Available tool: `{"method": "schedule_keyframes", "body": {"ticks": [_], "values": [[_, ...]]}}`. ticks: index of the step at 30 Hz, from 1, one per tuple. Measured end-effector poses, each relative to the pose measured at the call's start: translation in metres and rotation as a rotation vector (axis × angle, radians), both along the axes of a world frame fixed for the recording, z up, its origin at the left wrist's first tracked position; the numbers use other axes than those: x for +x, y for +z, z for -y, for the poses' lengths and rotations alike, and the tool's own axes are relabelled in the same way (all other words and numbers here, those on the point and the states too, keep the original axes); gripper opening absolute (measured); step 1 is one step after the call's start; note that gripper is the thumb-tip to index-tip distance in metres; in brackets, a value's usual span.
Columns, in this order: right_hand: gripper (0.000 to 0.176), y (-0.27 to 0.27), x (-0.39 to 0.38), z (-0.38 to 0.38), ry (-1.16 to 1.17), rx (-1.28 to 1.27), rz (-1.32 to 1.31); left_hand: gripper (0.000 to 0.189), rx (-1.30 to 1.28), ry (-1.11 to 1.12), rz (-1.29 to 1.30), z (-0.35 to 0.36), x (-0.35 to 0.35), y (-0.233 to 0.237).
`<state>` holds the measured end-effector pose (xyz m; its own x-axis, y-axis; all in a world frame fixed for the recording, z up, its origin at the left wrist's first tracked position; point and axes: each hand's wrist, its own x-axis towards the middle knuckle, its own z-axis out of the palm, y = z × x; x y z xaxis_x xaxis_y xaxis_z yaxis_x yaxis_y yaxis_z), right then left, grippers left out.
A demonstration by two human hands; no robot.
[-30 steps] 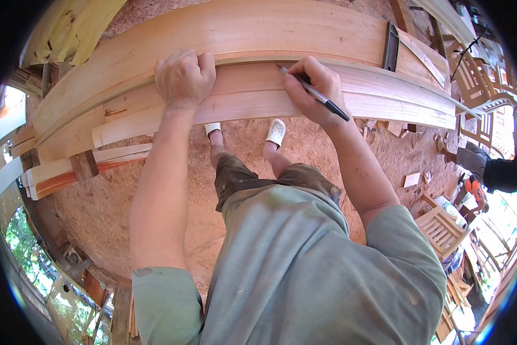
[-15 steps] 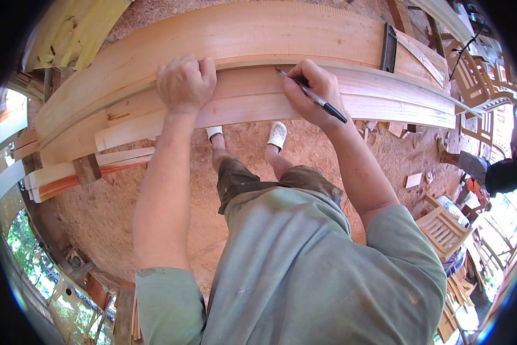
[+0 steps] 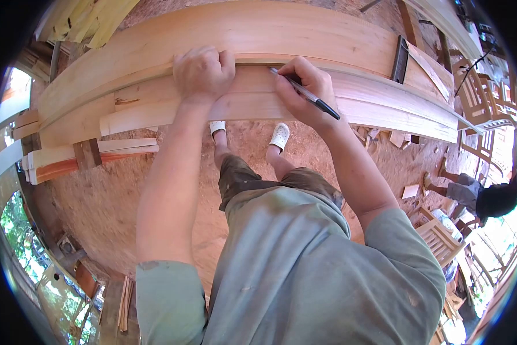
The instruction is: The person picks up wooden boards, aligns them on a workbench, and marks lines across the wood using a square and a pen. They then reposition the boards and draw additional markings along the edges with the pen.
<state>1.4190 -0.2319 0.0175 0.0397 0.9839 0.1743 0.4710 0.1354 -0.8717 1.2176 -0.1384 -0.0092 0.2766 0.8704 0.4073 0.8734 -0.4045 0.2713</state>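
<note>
change: pen tip has crept along the seam toward 9 o'clock, so the gap to the left hand is narrower than half a second ago; the person at 3 o'clock has stepped further into view.
pen: dark barrel and black cap, slanted, with the tip toward 10 o'clock and the cap toward 4 o'clock; the tip touches the wood just above centre, at about 12 o'clock in the view.
seam: the tip sits where the upper board meets the lower strip.
right hand: right hand pinches the pen between thumb and first fingers; the heel rests on the lower strip.
left hand: curled into a fist, knuckles up, fingers hooked over the top edge of the lower strip, just beside the pen tip on its 9 o'clock side.
boards: both are pale wood, bowed by the lens, running from 9 o'clock to 3 o'clock across the top.
metal bar: a dark metal bar stands across the boards at 2 o'clock, well apart from the hands.
below: white shoes on the sawdust floor, under the strip.
offcuts: stacked offcuts at 9 o'clock.
edge: another person bends over at 3 o'clock; a slatted wooden chair lies near 4 o'clock.
</note>
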Motion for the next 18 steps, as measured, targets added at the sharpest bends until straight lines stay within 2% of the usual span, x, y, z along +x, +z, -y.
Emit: {"method": "schedule_keyframes", "body": {"ticks": [6,18], "values": [[0.011,-0.0091,-0.0012,-0.0006,0.015,0.099,0.113,0.030,0.006,0.003,-0.004,-0.0008,-0.0001,-0.0027],[0.011,-0.0073,-0.0025,-0.0002,0.016,0.090,0.112,0.031,0.001,0.002,-0.017,-0.0002,0.0003,-0.0006]]}}
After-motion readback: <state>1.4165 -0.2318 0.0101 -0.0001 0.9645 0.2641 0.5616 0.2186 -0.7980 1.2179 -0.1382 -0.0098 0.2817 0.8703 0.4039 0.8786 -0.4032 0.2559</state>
